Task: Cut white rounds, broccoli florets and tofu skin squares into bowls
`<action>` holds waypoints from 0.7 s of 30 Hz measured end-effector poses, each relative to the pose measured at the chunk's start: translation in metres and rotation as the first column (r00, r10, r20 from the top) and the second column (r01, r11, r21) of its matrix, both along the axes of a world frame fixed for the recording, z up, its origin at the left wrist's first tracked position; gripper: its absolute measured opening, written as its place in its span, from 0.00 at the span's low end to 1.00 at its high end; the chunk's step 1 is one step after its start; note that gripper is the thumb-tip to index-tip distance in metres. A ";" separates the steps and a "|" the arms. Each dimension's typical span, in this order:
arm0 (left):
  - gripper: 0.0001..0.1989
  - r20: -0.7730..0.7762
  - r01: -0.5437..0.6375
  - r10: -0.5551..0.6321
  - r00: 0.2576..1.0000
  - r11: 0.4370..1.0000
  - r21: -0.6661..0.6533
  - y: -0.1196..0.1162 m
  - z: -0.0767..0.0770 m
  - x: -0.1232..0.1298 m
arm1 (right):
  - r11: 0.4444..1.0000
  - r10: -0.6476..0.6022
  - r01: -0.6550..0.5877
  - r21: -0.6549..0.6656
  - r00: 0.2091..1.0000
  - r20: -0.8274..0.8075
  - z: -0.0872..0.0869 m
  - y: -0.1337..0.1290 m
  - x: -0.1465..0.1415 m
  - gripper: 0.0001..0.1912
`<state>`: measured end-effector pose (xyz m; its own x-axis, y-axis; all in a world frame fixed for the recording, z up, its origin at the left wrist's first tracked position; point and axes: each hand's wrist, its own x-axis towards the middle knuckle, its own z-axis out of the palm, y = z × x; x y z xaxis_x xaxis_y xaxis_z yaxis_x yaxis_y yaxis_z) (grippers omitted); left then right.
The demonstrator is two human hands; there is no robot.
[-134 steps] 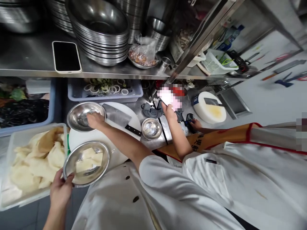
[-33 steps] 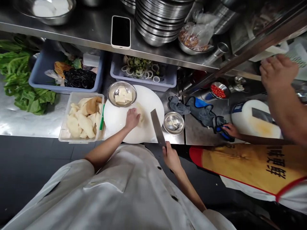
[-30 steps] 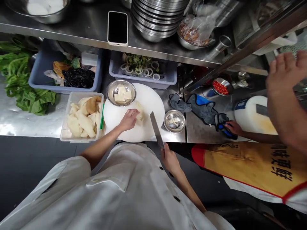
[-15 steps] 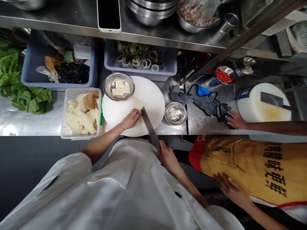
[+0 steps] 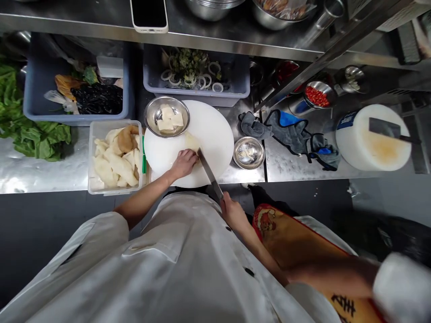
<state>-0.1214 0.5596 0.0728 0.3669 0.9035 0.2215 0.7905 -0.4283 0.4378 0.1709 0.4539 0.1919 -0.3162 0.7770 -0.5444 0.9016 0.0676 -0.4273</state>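
Note:
My right hand (image 5: 234,214) is wrapped round the handle of a kitchen knife (image 5: 209,172), whose tip end rests over a round white cutting board (image 5: 218,130). Curled fingers of my left hand (image 5: 185,162) hold down a thin pale piece of food (image 5: 191,141) on the board, close beside the blade. A steel bowl (image 5: 148,125) with white blocks in it overlaps the board's upper left. Right of the board stands a smaller steel bowl (image 5: 261,157) with a few pale scraps. Left of it, a clear plastic tub (image 5: 92,179) contains large pale pieces.
Behind are two blue-grey bins (image 5: 77,118) of ingredients, under a steel shelf (image 5: 101,28) bearing a phone (image 5: 149,13). Leafy greens (image 5: 43,139) lie left. Grey gloves (image 5: 292,132) and another board with a cleaver (image 5: 384,127) are right. A co-worker's yellow apron (image 5: 286,242) is near my right arm.
The co-worker has taken a hand off the gloves and turned away from the counter, an arm blurred by motion. My view has shifted slightly. Both my hands keep nearly the same positions.

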 end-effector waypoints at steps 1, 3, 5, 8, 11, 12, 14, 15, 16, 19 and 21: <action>0.12 -0.012 0.026 -0.026 1.000 1.000 0.007 0.002 0.004 -0.003 | 0.999 -0.037 0.035 -0.023 0.997 -0.067 0.006 -0.008 0.020 0.12; 0.11 -0.026 0.168 -0.168 0.985 0.986 0.014 0.011 0.012 -0.007 | 0.989 -0.140 0.126 -0.084 0.972 -0.190 0.017 -0.019 0.058 0.13; 0.11 -0.062 0.348 -0.347 0.936 0.938 -0.001 0.024 0.020 -0.007 | 0.962 -0.263 0.231 -0.144 0.925 -0.274 0.021 -0.021 0.082 0.14; 0.12 -0.153 0.477 -0.483 0.862 0.876 -0.072 0.045 0.030 0.004 | 0.893 -0.451 0.417 -0.172 0.809 -0.376 0.009 -0.010 0.080 0.16; 0.13 -0.172 0.419 -0.448 0.877 0.890 -0.180 0.064 0.043 0.020 | 0.815 -0.565 0.552 -0.175 0.689 -0.454 -0.015 0.009 0.052 0.18; 0.12 -0.135 0.365 -0.398 0.907 0.905 -0.218 0.070 0.049 0.023 | 0.800 -0.583 0.572 -0.184 0.665 -0.467 -0.021 0.015 0.043 0.18; 0.06 0.032 0.212 -0.212 0.977 0.934 -0.289 0.082 0.063 0.025 | 0.791 -0.594 0.577 -0.203 0.645 -0.481 -0.029 0.023 0.030 0.17; 0.03 0.163 0.144 -0.093 0.982 0.932 -0.332 0.087 0.072 0.023 | 0.796 -0.589 0.568 -0.208 0.650 -0.479 -0.029 0.025 0.027 0.17; 0.03 0.316 0.104 0.024 0.948 0.918 -0.383 0.091 0.080 0.019 | 0.806 -0.578 0.553 -0.210 0.664 -0.474 -0.028 0.027 0.025 0.16; 0.17 0.681 0.192 0.296 0.669 0.817 -0.544 0.094 0.098 0.008 | 0.845 -0.529 0.495 -0.203 0.717 -0.454 -0.020 0.028 0.028 0.13; 0.21 0.767 0.291 0.425 0.481 0.748 -0.597 0.088 0.099 0.008 | 0.863 -0.503 0.464 -0.200 0.750 -0.431 -0.016 0.030 0.033 0.12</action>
<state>-0.1139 0.6479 0.1716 0.2562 0.9445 -0.2058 -0.1067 0.2392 0.9651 0.2034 0.4837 0.1759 -0.1338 0.8565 -0.4985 0.5052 -0.3737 -0.7778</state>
